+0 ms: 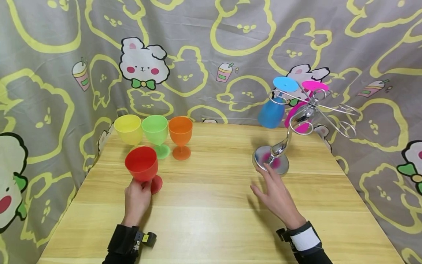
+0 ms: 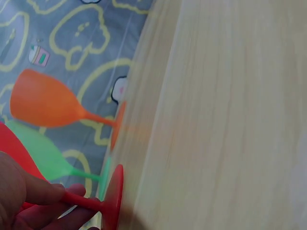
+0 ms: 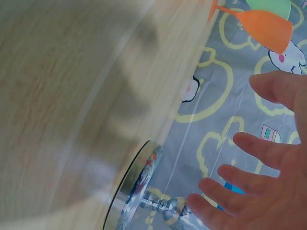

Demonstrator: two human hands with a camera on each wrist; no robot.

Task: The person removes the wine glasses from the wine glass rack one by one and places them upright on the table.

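Note:
My left hand (image 1: 137, 198) pinches the stem of a red plastic goblet (image 1: 142, 164); its bowl tilts a little and its foot is at or just above the table. Behind it stand a yellow goblet (image 1: 128, 129), a green goblet (image 1: 155, 129) and an orange goblet (image 1: 180, 132). My right hand (image 1: 276, 194), fingers spread and holding nothing, is just in front of the round base of a chrome glass rack (image 1: 286, 165). From the rack's loops hang a blue goblet (image 1: 271, 112) and a pink goblet (image 1: 298, 117), both upside down.
The wooden table (image 1: 211, 227) spans the space between the hands. A grey patterned curtain (image 1: 197, 22) encloses it at the back and sides. Wire loops (image 1: 347, 128) of the rack stick out to the right.

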